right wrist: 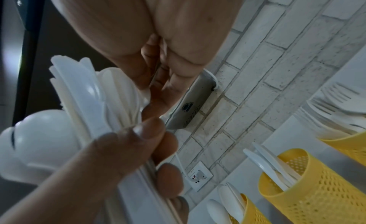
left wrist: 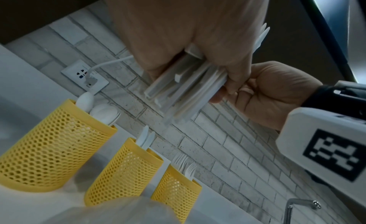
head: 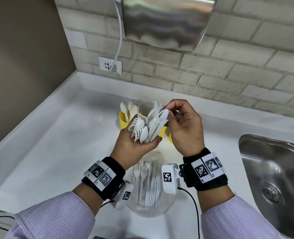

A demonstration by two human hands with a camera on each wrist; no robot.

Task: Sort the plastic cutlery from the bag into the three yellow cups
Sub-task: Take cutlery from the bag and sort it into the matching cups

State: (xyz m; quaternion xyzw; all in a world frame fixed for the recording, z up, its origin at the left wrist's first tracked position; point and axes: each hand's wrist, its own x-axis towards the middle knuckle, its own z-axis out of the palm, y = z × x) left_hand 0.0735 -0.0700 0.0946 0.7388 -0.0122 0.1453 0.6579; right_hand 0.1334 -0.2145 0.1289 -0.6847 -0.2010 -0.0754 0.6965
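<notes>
My left hand [head: 134,149] grips the mixed cutlery bundle [head: 146,126] above the yellow cups [left wrist: 122,169]. My right hand [head: 182,125] pinches one knife [head: 164,114] at its tip. Procedure: draw it straight out, keep the bundle clamped, then drop it in the knife cup [left wrist: 126,168].

We hold both forearms out over the desk, lilac sleeves pushed back behind black wristbands with white marker blocks. Our left hand [head: 135,144] is turned palm up, fingers curled under and thumb pressed across a bundle of white plastic cutlery [head: 148,126] that fans toward the back edge. Our right hand [head: 184,125] is raised beside it, knuckles up, thumb and forefinger pinching the tip of one knife [head: 163,114] in the bundle
</notes>
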